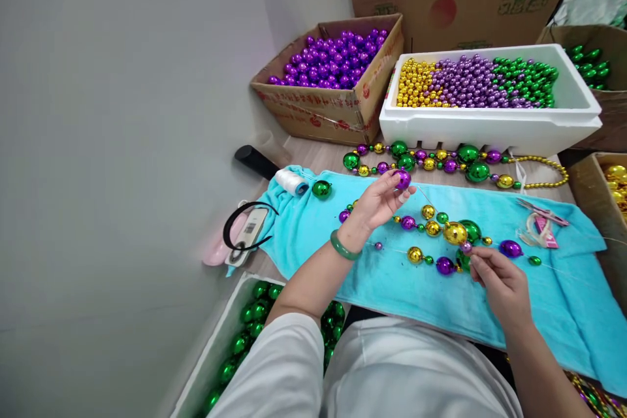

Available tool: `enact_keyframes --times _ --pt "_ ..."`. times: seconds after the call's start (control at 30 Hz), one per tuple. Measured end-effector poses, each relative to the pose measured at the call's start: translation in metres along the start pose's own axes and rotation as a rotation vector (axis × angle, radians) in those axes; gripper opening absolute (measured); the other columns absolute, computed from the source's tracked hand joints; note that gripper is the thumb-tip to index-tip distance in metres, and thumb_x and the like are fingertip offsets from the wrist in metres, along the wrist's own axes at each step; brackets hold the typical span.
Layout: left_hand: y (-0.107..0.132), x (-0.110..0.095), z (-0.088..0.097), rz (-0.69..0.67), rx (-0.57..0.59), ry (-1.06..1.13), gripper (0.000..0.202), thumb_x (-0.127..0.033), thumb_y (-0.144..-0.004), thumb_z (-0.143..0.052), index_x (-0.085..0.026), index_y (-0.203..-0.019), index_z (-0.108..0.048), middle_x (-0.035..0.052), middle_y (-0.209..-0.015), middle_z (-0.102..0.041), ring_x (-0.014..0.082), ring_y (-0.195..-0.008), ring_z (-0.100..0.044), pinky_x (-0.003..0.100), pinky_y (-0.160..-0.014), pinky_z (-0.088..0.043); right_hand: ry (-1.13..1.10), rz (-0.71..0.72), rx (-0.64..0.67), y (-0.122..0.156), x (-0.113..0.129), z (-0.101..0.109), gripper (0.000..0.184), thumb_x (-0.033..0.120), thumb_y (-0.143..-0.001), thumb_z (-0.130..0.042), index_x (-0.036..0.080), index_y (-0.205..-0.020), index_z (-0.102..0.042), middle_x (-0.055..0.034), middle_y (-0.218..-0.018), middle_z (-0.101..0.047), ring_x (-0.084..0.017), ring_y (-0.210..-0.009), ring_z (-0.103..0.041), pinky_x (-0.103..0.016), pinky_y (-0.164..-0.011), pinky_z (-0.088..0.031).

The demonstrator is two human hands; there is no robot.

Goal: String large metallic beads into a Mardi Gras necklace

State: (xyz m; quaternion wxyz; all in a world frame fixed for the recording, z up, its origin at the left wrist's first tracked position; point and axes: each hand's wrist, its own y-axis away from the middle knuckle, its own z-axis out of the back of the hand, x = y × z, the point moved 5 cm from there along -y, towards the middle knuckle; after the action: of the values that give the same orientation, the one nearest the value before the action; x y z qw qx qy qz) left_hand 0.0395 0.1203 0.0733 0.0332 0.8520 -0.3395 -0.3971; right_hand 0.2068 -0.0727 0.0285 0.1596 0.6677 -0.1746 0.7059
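My left hand [379, 199] is raised over the turquoise towel [392, 281] and pinches a purple bead [403, 179] at its fingertips; a green bangle circles that wrist. My right hand [497, 281] pinches a small purple bead [466, 247] on a thin thread near a large gold bead [455, 233] and a green one. Loose gold, purple and green beads lie strung on the towel between my hands.
A white foam box [490, 121] holds gold, purple and green beads. A cardboard box [313, 104] of purple beads stands at the back left. A finished bead string [441, 163] lies before the foam box. A thread spool [291, 181], scissors [541, 211] and a tray of green beads [255, 326] are nearby.
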Motion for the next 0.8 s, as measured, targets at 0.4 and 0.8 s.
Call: enact_keyframes --times 0.4,0.8 --pt "0.011 0.019 -0.011 0.088 -0.025 0.187 0.027 -0.04 -0.092 -0.054 -0.017 -0.099 -0.067 0.0042 -0.087 -0.068 0.0124 -0.079 -0.064 0.024 -0.071 -0.051 -0.01 -0.053 0.041 0.007 -0.011 -0.008 0.012 0.03 -0.084 -0.064 0.02 -0.088 -0.07 0.0028 -0.057 -0.053 -0.01 -0.052 -0.046 -0.023 -0.048 -0.039" --pt "0.01 0.022 -0.01 0.081 -0.02 0.189 0.025 -0.039 -0.092 -0.054 -0.017 -0.099 -0.066 0.004 -0.088 -0.067 0.0118 -0.078 -0.064 0.022 -0.066 -0.05 -0.004 -0.061 0.021 0.006 -0.013 -0.007 0.014 0.032 -0.083 -0.065 0.019 -0.087 -0.07 0.0025 -0.056 -0.054 -0.011 -0.051 -0.047 -0.024 -0.047 -0.039"
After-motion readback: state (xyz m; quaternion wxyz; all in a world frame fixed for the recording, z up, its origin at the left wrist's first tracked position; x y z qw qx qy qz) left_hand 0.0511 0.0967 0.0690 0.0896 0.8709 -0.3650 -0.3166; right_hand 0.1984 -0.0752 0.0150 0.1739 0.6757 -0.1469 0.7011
